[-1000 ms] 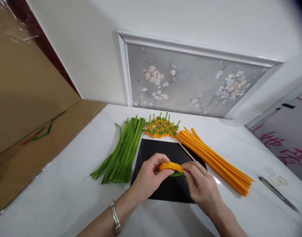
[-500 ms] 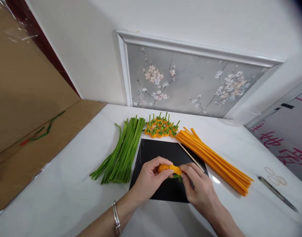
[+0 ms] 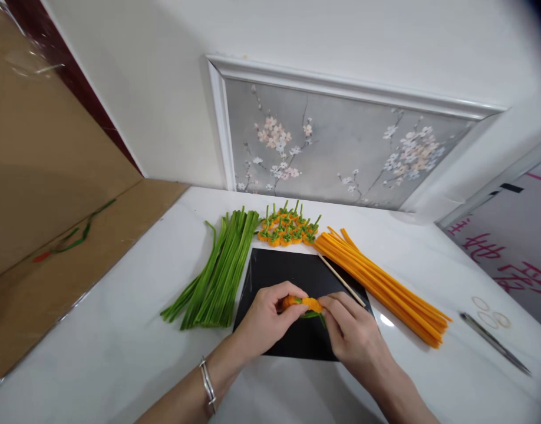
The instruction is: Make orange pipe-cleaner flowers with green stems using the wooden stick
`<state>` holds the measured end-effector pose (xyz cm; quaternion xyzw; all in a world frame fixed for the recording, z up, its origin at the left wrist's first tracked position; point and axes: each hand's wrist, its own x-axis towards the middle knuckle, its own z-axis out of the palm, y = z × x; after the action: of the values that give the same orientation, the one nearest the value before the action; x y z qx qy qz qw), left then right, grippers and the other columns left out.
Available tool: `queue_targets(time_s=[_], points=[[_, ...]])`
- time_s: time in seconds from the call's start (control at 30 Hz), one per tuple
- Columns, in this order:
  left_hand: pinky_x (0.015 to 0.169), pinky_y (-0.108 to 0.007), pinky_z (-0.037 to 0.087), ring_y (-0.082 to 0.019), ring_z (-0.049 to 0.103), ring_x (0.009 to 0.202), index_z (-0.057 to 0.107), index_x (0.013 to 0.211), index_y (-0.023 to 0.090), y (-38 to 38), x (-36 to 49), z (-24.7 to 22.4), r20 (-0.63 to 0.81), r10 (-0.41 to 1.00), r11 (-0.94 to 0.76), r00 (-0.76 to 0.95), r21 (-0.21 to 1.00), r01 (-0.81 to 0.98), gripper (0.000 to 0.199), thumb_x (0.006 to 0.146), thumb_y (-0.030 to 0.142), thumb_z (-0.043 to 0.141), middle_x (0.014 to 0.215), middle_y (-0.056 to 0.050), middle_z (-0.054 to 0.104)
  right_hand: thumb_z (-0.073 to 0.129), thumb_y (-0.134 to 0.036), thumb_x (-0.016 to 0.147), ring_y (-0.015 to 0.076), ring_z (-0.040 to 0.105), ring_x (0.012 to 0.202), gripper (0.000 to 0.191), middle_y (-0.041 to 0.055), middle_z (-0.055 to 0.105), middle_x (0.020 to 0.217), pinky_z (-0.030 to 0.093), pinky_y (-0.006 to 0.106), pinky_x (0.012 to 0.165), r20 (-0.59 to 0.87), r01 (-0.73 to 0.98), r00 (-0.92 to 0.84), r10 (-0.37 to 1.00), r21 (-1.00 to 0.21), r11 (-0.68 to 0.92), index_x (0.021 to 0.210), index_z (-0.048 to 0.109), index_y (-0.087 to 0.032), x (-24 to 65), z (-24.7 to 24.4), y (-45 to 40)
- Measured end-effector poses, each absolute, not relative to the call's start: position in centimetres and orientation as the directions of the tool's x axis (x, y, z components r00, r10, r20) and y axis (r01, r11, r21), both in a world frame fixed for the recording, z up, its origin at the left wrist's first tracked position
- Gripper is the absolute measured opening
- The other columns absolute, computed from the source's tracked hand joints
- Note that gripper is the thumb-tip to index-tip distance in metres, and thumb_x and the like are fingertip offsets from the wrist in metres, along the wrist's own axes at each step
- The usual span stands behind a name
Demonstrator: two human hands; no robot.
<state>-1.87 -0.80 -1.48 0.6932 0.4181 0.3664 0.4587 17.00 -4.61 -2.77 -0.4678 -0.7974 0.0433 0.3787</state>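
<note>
My left hand [image 3: 270,315] pinches a coiled orange pipe cleaner [image 3: 313,304] between thumb and fingers, above a black board [image 3: 288,268]. At the other end of the coil, my right hand [image 3: 352,324] closes thumb and fingertips on the orange piece. A green pipe cleaner [image 3: 312,315] shows just under the coil, between the two hands; its ends are partly hidden by the fingers. Behind the board stand several small orange pumpkin shapes [image 3: 286,229] with green stems and leaves.
Green pipe cleaners [image 3: 224,271] lie in a bundle to the left, orange ones [image 3: 385,288] to the right. A thin wooden stick [image 3: 341,280] crosses the board's right edge. Tweezers [image 3: 495,343] and several clear rings [image 3: 488,320] lie far right. Cardboard [image 3: 133,218] borders the left side.
The orange coil has turned slightly in my fingers, and more of the green strand shows beneath it. Both hands stay almost in place; the view has shifted a little.
</note>
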Motion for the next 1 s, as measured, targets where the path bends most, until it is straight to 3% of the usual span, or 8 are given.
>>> queue_targets(time_s=[0.13,0.27,0.37,0.5,0.63,0.77,1.0], points=[[0.056,-0.021,0.038,-0.009,0.047,0.059,0.068,0.085,0.017,-0.7,-1.7,-1.6,0.089,0.92,-0.181,0.382,0.96,0.214,0.009,0.081,0.025,0.064,0.07,0.002,0.06,0.042,-0.008,0.093,0.0188,0.064,0.084,0.024,0.0104,0.065,0.094,0.056,0.031,0.077,0.571,0.691,-0.267,0.776,-0.448,0.567,0.107,0.06,-0.016,16.8,-2.9,-4.6],[0.067,-0.024,0.046,-0.012,0.058,0.069,0.063,0.09,0.016,-0.7,-1.7,-1.5,-0.007,0.917,0.006,0.4,1.0,0.005,0.015,0.082,0.028,0.065,0.077,0.0,0.061,0.044,-0.012,0.093,0.0169,0.066,0.082,0.022,0.0083,0.068,0.091,0.056,0.025,0.073,0.523,0.604,-0.218,0.824,-0.591,0.535,0.104,0.063,-0.016,16.3,-2.3,-4.7],[0.065,-0.023,0.046,-0.01,0.056,0.064,0.061,0.097,0.015,-0.6,-1.8,-1.4,-0.097,0.9,0.149,0.425,0.985,-0.09,0.021,0.083,0.031,0.064,0.071,0.002,0.057,0.048,-0.017,0.092,0.0158,0.067,0.075,0.022,0.0041,0.07,0.084,0.056,0.023,0.069,0.339,0.542,-0.226,0.913,-0.735,0.407,0.105,0.065,-0.019,16.6,-1.7,-4.6],[0.052,-0.019,0.038,-0.006,0.044,0.053,0.054,0.102,0.016,-0.6,-1.9,-1.2,-0.192,0.858,0.253,0.476,0.965,-0.066,0.025,0.084,0.031,0.062,0.068,0.005,0.05,0.046,-0.031,0.094,0.0151,0.068,0.071,0.028,0.006,0.071,0.09,0.057,0.025,0.067,0.096,0.418,-0.207,0.974,-0.891,0.176,0.111,0.063,-0.018,17.4,-1.6,-4.3],[0.049,-0.019,0.037,-0.006,0.043,0.052,0.044,0.109,0.02,-1.0,-1.9,-0.8,-0.213,0.818,0.205,0.535,0.976,0.076,0.032,0.081,0.023,0.059,0.073,0.007,0.05,0.048,-0.046,0.092,0.0135,0.061,0.06,0.035,0.004,0.065,0.075,0.055,0.025,0.057,0.002,0.284,-0.132,0.991,-0.958,0.04,0.102,0.063,-0.016,17.2,-1.9,-4.2],[0.05,-0.018,0.036,-0.006,0.044,0.056,0.043,0.111,0.021,-1.4,-1.6,-0.8,-0.174,0.775,0.101,0.607,0.983,0.153,0.032,0.081,0.018,0.055,0.081,0.004,0.054,0.056,-0.05,0.087,0.0108,0.055,0.054,0.033,-0.0005,0.059,0.068,0.049,0.022,0.05,-0.062,0.248,-0.152,0.986,-0.969,-0.023,0.086,0.06,-0.018,16.2,-2.0,-4.2],[0.062,-0.023,0.044,-0.012,0.056,0.072,0.048,0.1,0.019,-1.3,-1.6,-0.7,-0.094,0.793,-0.033,0.602,0.98,0.197,0.02,0.082,0.019,0.056,0.086,0.001,0.059,0.062,-0.053,0.082,0.0099,0.057,0.051,0.036,-0.0037,0.058,0.06,0.049,0.023,0.052,-0.176,0.154,-0.217,0.96,-0.977,-0.145,0.08,0.054,-0.018,15.7,-1.9,-4.2]])
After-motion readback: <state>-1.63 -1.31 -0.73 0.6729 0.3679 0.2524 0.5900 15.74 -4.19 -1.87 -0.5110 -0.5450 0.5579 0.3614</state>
